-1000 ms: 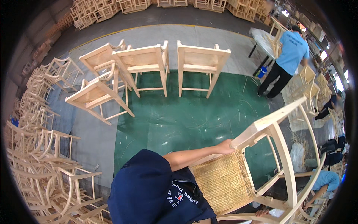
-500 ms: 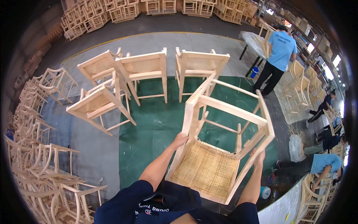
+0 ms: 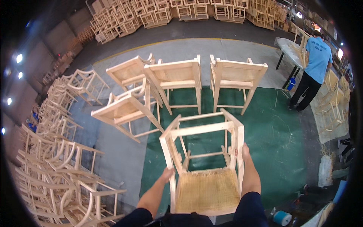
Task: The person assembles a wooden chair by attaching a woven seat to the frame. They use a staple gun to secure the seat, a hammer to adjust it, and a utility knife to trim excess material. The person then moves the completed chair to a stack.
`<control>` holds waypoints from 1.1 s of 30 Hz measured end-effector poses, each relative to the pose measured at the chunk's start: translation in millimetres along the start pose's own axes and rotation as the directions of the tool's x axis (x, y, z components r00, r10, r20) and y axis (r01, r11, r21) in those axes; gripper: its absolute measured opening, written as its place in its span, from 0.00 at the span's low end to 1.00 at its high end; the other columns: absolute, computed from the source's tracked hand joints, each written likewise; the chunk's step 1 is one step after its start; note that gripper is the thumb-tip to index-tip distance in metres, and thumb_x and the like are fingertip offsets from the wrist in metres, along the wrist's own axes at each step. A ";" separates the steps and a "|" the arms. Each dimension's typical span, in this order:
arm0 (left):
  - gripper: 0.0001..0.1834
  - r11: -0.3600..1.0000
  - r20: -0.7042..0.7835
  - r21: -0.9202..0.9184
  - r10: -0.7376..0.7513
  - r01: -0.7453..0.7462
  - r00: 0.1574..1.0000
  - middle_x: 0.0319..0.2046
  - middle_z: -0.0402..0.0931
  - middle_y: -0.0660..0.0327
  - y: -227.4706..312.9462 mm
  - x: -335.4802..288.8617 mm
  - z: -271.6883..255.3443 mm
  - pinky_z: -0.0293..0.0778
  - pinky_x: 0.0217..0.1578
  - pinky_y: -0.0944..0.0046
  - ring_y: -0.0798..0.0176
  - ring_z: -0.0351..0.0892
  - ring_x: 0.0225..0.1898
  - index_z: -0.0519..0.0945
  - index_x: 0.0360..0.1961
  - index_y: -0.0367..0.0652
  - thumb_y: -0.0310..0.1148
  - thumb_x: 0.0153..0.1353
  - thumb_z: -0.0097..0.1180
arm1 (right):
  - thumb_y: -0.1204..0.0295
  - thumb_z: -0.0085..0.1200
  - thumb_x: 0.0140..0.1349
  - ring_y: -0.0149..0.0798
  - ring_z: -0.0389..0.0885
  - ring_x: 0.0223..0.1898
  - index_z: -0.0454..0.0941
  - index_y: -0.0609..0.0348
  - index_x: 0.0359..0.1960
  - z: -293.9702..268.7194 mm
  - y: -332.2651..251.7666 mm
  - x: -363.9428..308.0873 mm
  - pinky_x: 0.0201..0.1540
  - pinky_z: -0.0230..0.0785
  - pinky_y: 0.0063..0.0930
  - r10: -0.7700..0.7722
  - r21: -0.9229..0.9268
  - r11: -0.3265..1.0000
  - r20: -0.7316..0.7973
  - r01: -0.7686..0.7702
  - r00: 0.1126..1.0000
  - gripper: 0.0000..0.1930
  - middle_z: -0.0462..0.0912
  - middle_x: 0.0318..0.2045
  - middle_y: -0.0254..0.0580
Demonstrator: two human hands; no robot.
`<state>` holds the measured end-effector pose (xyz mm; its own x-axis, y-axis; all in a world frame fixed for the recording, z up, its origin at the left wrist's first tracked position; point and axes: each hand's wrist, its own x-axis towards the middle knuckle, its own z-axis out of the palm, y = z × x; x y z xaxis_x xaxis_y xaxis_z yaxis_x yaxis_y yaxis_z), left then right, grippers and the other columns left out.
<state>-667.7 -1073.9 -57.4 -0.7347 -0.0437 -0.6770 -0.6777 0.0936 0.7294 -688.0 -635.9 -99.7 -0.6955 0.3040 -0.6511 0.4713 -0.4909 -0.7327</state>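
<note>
I look down on a green mat (image 3: 281, 128) over grey floor (image 3: 109, 155). Four wooden chairs (image 3: 172, 72) stand across the upper centre; stacked chairs (image 3: 72, 185) crowd the left edge; a worker (image 3: 318, 56) stands by a bench (image 3: 289, 47) at upper right. Lower centre, my left hand (image 3: 167, 174) and right hand (image 3: 245, 152) curl round opposite sides of a woven-seat chair (image 3: 208, 189), its frame partly hiding the fingers.

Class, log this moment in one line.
left hand: gripping chair, left side | right hand: gripping chair, right side | woven panel: nearest wearer
</note>
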 end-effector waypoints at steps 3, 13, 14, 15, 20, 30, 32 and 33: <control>0.08 0.992 -0.060 -0.126 -0.018 0.010 0.998 0.32 0.75 0.59 -3.1 -9.6 -13.5 0.74 0.36 0.57 0.60 0.76 0.34 0.75 0.41 0.39 0.28 0.61 0.53 | 0.47 0.23 0.71 0.39 0.70 0.14 0.74 0.64 0.39 29.6 14.2 19.3 0.20 0.70 0.35 -0.040 0.040 0.999 0.181 0.033 0.983 0.33 0.72 0.16 0.43; 0.44 0.946 -0.043 0.324 0.042 -0.026 0.998 0.63 0.58 0.43 1.8 -29.7 -16.8 0.56 0.66 0.54 0.47 0.58 0.66 0.53 0.67 0.33 0.43 0.58 0.61 | 0.49 0.39 0.69 0.55 0.80 0.49 0.75 0.74 0.48 -29.1 55.8 4.6 0.54 0.69 0.43 -0.510 -0.814 0.511 -0.028 0.277 0.860 0.31 0.82 0.44 0.61; 0.46 0.947 0.040 0.322 -0.022 0.007 0.999 0.64 0.57 0.42 -6.0 -34.3 -5.1 0.55 0.66 0.54 0.46 0.57 0.66 0.52 0.68 0.33 0.44 0.57 0.63 | 0.51 0.41 0.68 0.57 0.77 0.53 0.75 0.69 0.50 -69.8 46.2 -14.9 0.55 0.68 0.44 -0.365 -0.849 0.511 -0.071 0.136 0.928 0.29 0.80 0.47 0.63; 0.48 0.958 0.130 0.287 -0.028 -0.010 0.991 0.65 0.56 0.42 -16.2 -42.6 0.9 0.54 0.67 0.54 0.46 0.57 0.67 0.51 0.69 0.34 0.44 0.56 0.63 | 0.48 0.42 0.67 0.56 0.76 0.55 0.75 0.68 0.53 -95.9 47.4 -37.8 0.55 0.68 0.43 -0.243 -0.895 0.443 -0.177 -0.053 0.954 0.31 0.79 0.49 0.63; 0.47 0.895 0.038 0.386 0.229 -0.225 0.973 0.65 0.57 0.41 -47.9 -86.7 -43.8 0.55 0.66 0.57 0.49 0.58 0.67 0.52 0.69 0.35 0.41 0.54 0.64 | 0.43 0.49 0.62 0.52 0.78 0.54 0.71 0.77 0.55 -49.0 89.3 -121.4 0.53 0.71 0.43 0.271 -0.689 0.598 -0.307 -0.409 0.912 0.40 0.79 0.50 0.62; 0.20 0.715 0.127 0.406 0.573 -0.569 0.810 0.66 0.61 0.44 32.5 -17.6 -15.5 0.57 0.66 0.57 0.47 0.61 0.67 0.77 0.54 0.39 0.31 0.60 0.54 | 0.51 0.62 0.54 0.52 0.74 0.59 0.69 0.71 0.59 -31.0 -8.7 -107.7 0.60 0.67 0.39 -0.284 -0.910 0.406 -0.037 0.085 0.958 0.38 0.74 0.57 0.61; 0.15 0.664 0.068 0.456 0.638 -0.593 0.767 0.62 0.67 0.46 62.0 -0.6 -12.6 0.60 0.65 0.56 0.45 0.66 0.64 0.83 0.46 0.41 0.30 0.61 0.51 | 0.56 0.57 0.54 0.57 0.71 0.60 0.71 0.66 0.58 9.3 -29.0 -101.0 0.61 0.66 0.43 -0.429 -0.943 0.293 0.017 0.157 0.903 0.33 0.74 0.56 0.62; 0.14 0.662 -0.003 0.447 0.674 -0.602 0.739 0.59 0.71 0.46 76.1 9.0 -9.5 0.62 0.63 0.56 0.45 0.69 0.62 0.85 0.42 0.42 0.28 0.60 0.50 | 0.61 0.53 0.55 0.58 0.73 0.58 0.72 0.62 0.58 26.0 -42.5 -98.7 0.61 0.65 0.46 -0.427 -0.959 0.242 0.031 0.147 0.904 0.29 0.75 0.56 0.61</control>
<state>-726.2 -1076.6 -7.1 -0.9996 0.0282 -0.0080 0.0083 0.5325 0.8464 -653.4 -666.3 0.9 -0.8463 0.4592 -0.2699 0.5322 0.7086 -0.4633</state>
